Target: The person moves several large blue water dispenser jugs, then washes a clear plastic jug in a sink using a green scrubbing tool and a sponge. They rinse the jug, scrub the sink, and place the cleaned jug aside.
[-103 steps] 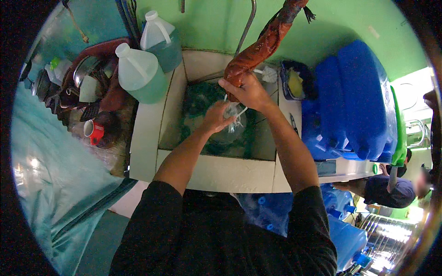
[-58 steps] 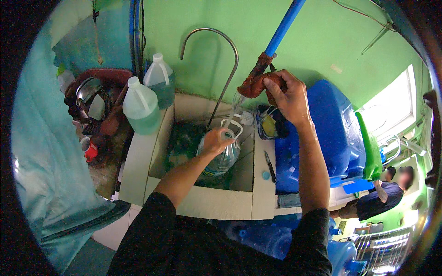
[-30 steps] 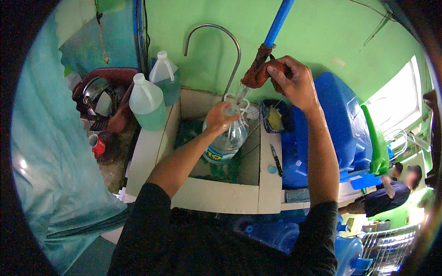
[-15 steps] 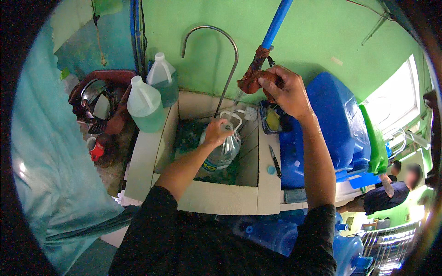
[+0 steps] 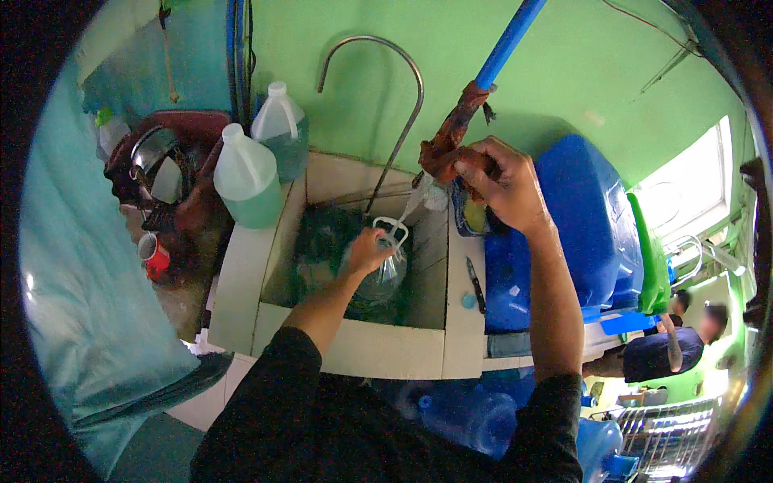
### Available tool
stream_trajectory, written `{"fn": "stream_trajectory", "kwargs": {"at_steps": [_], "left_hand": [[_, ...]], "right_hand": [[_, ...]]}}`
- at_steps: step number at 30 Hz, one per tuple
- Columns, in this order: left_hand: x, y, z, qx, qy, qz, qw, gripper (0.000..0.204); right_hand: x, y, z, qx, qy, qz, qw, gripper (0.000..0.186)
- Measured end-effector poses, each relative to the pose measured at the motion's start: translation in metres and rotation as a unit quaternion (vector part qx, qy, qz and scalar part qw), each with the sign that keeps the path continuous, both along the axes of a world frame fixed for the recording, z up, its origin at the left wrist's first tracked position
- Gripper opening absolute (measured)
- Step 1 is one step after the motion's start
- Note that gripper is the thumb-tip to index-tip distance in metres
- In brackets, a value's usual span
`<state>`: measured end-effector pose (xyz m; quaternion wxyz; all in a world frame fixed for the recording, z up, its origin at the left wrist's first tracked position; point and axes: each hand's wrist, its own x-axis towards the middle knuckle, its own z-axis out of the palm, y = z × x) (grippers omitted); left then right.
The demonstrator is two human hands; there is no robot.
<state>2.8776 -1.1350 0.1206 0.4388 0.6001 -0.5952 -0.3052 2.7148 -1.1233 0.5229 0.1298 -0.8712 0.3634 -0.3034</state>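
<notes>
My left hand is closed on the neck of a clear plastic jug with a white handle, low inside the tiled sink. My right hand grips a rust-brown cloth wrapped round the lower end of a blue pipe, above and right of the jug. A stream of water runs from the wrapped end down toward the jug's mouth. A curved metal tap stands behind the sink. A knife and a light blue cap lie on the right ledge.
Two jugs of greenish liquid stand left of the sink, beside a maroon tub of utensils and red mug. Several blue containers and a green one are on the right. Two people are farther back at the right.
Earlier both hands were close under the cloth; since then they parted and water streams into the jug. In the last half second my left hand and jug sit slightly lower, my right slightly lower too.
</notes>
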Motion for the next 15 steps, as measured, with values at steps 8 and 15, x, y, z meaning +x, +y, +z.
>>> {"fn": "stream_trajectory", "kwargs": {"at_steps": [8,15], "left_hand": [[0.007,-0.002,0.003,-0.009,-0.051,-0.019,0.998,0.063],[-0.001,0.002,0.007,0.000,-0.036,-0.037,0.999,0.063]], "right_hand": [[0.006,-0.001,-0.003,0.005,0.024,0.002,1.000,0.025],[0.013,-0.005,-0.008,-0.023,0.010,0.035,0.999,0.026]]}}
